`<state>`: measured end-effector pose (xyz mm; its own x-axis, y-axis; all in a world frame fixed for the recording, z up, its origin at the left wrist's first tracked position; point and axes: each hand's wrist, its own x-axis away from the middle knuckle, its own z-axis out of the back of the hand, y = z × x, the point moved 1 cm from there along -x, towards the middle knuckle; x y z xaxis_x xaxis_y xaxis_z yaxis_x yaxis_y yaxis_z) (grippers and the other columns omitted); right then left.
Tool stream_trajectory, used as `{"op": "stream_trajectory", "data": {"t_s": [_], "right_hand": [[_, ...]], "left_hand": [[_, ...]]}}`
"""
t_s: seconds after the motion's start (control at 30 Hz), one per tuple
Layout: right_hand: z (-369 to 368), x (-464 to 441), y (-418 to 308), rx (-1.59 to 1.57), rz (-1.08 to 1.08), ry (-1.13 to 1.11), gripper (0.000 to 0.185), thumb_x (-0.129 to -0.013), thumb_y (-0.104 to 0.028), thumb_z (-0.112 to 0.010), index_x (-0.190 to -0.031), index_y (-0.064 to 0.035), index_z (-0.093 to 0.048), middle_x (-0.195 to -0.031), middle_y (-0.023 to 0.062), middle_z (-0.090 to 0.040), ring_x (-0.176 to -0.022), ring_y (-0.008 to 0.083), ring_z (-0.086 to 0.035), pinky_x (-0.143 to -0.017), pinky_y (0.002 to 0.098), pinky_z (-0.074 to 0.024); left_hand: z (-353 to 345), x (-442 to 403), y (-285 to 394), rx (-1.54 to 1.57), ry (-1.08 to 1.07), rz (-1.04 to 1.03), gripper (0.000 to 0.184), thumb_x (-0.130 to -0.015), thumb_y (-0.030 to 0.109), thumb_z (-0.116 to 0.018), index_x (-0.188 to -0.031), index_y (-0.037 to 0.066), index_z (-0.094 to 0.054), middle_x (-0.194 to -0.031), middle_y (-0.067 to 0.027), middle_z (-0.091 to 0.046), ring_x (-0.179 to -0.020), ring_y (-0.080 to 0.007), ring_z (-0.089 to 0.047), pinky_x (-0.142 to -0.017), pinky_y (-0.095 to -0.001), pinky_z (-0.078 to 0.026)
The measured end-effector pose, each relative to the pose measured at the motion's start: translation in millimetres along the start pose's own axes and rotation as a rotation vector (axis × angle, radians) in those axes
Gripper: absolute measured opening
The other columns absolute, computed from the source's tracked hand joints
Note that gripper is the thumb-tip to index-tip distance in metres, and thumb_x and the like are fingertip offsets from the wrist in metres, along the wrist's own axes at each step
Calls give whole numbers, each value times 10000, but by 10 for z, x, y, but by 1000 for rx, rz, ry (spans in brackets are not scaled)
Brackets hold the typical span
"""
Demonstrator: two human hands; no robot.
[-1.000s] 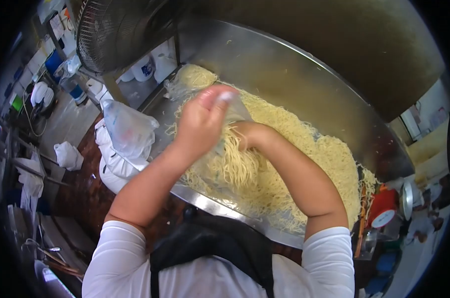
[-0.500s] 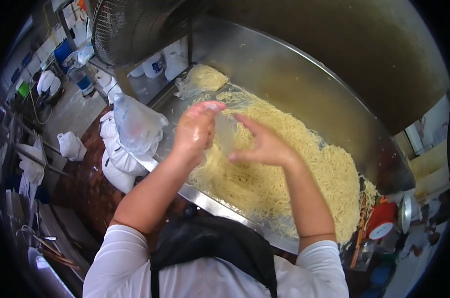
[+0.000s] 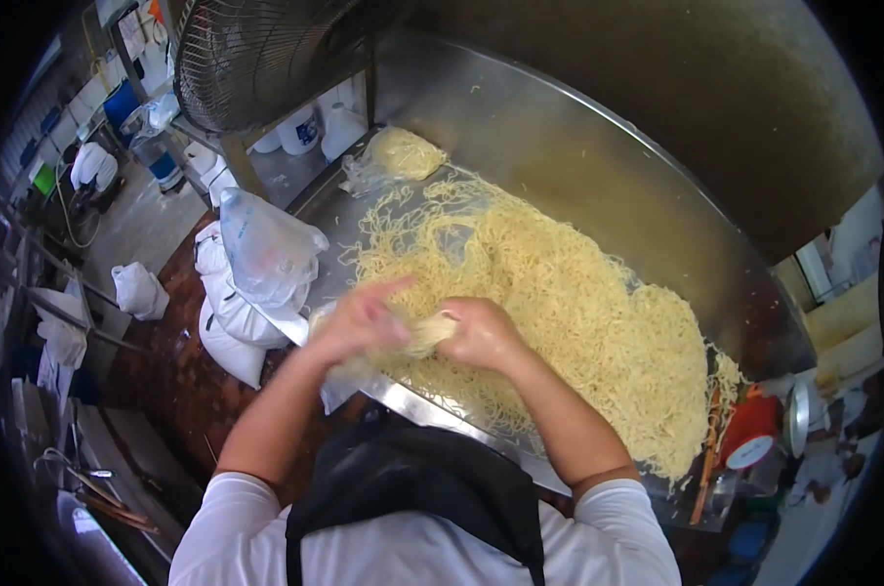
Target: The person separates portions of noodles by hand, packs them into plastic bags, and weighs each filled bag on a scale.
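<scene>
A wide heap of pale yellow noodles (image 3: 578, 322) covers the metal table in front of me. My right hand (image 3: 481, 332) is closed around a bunch of noodles (image 3: 426, 336) near the table's front edge. Just left of it, my left hand (image 3: 364, 320) grips a clear plastic bag (image 3: 340, 385), its index finger stretched out and the hand partly smeared by motion. The bag hangs below that hand over the table's rim, and the bunch of noodles is at its mouth. How far the noodles go into the bag cannot be made out.
A filled bag of noodles (image 3: 409, 154) lies at the table's far left. Plastic bags (image 3: 266, 249) and white sacks (image 3: 235, 337) stand beyond the left edge. A large fan (image 3: 256, 63) is above them. At right are a red container (image 3: 750, 430) and wooden sticks (image 3: 703, 469).
Both hands have come down and nearer the table's front edge. My right hand, open before, now grips noodles. The bag has moved down and left with my left hand.
</scene>
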<state>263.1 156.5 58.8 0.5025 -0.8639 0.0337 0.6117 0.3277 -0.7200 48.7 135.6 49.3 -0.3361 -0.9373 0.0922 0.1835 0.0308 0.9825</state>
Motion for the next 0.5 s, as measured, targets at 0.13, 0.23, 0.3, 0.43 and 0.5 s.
{"op": "stream_trajectory", "data": {"t_s": [0.13,0.23,0.3,0.43,0.5], "right_hand": [[33,-118,-241,70,3,-40,358,-663,-241,-756,-964,-79,-649,-831,123,-665,-773,293,-646,-708,369,-502],[225,-60,-86,-388,6,-315,461,-698,-222,-777,-1075,-19,-604,-938,95,-663,-839,201,-629,-755,317,-483],[303,-9,15,-266,103,-306,504,-728,-234,-769,-1120,13,-569,-985,90,-641,-876,184,-601,-796,307,-466],[338,224,382,-192,58,-181,426,-711,-192,-764,-1064,-12,-607,-917,97,-648,-844,187,-599,-785,306,-468],[421,398,545,-131,-60,-100,371,-709,-180,-760,-1018,-27,-626,-878,101,-650,-812,194,-606,-756,308,-477]], "left_hand": [[-380,-116,-286,44,10,-59,348,-701,60,-711,-1035,21,-620,-814,9,-646,-735,-71,-580,-682,-246,-475],[-257,-63,-96,233,110,17,210,-700,41,-698,-902,23,-642,-834,-9,-661,-755,-88,-603,-701,-249,-487],[-161,-15,192,414,164,-36,215,-688,23,-692,-896,26,-640,-828,-13,-664,-761,-100,-617,-707,-252,-493],[-11,67,687,684,255,-239,286,-676,-12,-637,-960,21,-616,-882,-56,-660,-812,-148,-639,-742,-284,-506],[33,57,828,854,247,-342,336,-673,-24,-599,-1008,11,-597,-922,-84,-653,-841,-177,-643,-770,-302,-511]]}}
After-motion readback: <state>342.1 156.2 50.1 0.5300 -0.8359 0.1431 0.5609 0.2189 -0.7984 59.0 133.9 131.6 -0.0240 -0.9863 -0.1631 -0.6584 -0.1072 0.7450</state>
